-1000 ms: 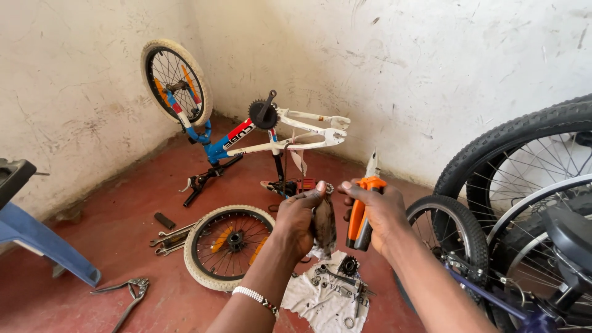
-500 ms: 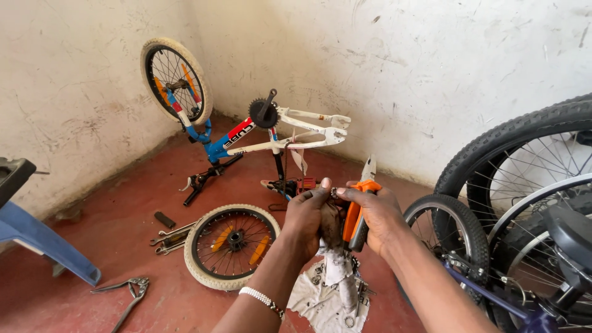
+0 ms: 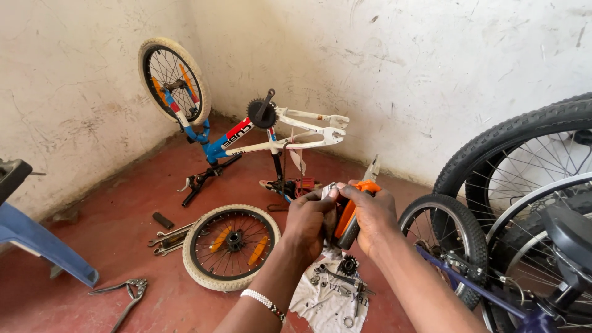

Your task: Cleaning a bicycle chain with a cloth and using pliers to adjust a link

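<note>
My right hand (image 3: pixel 373 216) grips orange-handled pliers (image 3: pixel 356 200), whose metal jaws point up toward the wall. My left hand (image 3: pixel 311 219) is closed around a small dark part, pressed right against the pliers; the part itself is mostly hidden by my fingers. Below both hands a white rag (image 3: pixel 327 296) lies on the red floor with a small sprocket (image 3: pixel 348 265) and several little metal pieces on it.
An upside-down small bicycle frame (image 3: pixel 259 132) with one wheel (image 3: pixel 172 77) stands near the corner. A loose white-tyred wheel (image 3: pixel 231 245) lies on the floor beside wrenches (image 3: pixel 166 237). Another pair of pliers (image 3: pixel 126 290), a blue chair (image 3: pixel 37 237) at left, large bicycles (image 3: pixel 524 216) at right.
My hands have drawn closer together and the pliers now sit tight against the part in my left hand. The view has barely shifted.
</note>
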